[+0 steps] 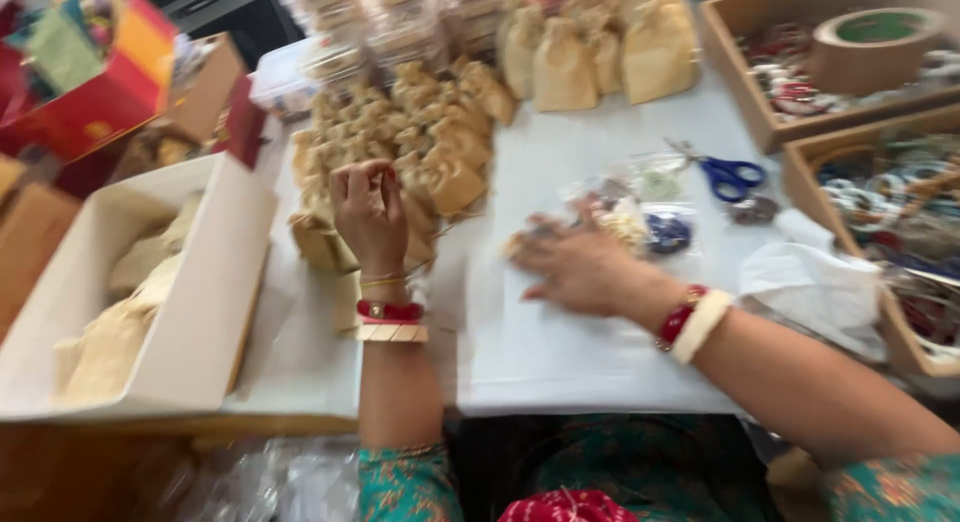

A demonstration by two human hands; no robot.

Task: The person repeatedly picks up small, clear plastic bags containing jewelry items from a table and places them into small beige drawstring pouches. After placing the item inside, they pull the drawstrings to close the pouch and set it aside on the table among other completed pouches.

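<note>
Left hand (367,210) touches tan pouches (400,152); right hand (578,265) apart.

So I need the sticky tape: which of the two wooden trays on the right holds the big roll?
The far tray, at the top right corner; the brown tape roll sits in it.

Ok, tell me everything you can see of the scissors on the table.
The scissors have blue plastic handle loops and short metal blades, which look closed, though motion blur makes that uncertain. They lie flat on the white table covering, blades pointing toward the upper left and handles toward the right. They sit just left of a wooden tray, beyond the clear bead packets. Neither hand touches them; the right hand is nearest.
</note>
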